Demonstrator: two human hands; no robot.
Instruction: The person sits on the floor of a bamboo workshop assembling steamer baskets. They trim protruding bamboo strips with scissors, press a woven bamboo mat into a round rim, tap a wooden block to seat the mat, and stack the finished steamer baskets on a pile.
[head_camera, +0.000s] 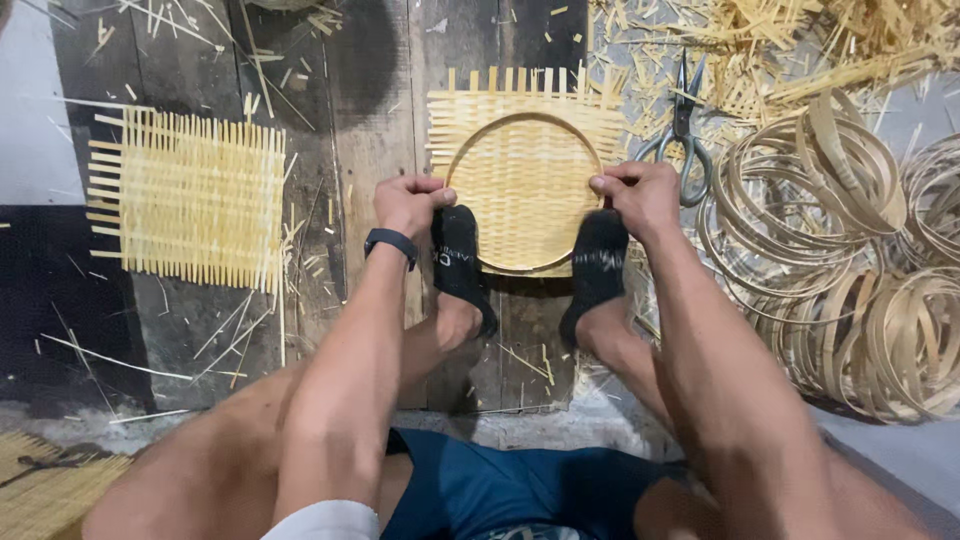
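Both grips are pinched shut on the round bamboo hoop (523, 190): the left hand (408, 205) at nine o'clock of the ring, the right hand (640, 195) at three o'clock. The hoop is pressed into a square woven bamboo mat (525, 105) on the plank floor (375, 130), apparently so the weave is dished. Two black-socked feet (460, 260) are set on its near rim at six o'clock, seemingly to pin it. Scissors (683, 135) lie at two o'clock, a second mat (190, 200) at nine.

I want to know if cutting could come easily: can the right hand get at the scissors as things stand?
Probably yes: the scissors lie just beyond the right hand, nothing between, though that hand now grips the hoop.
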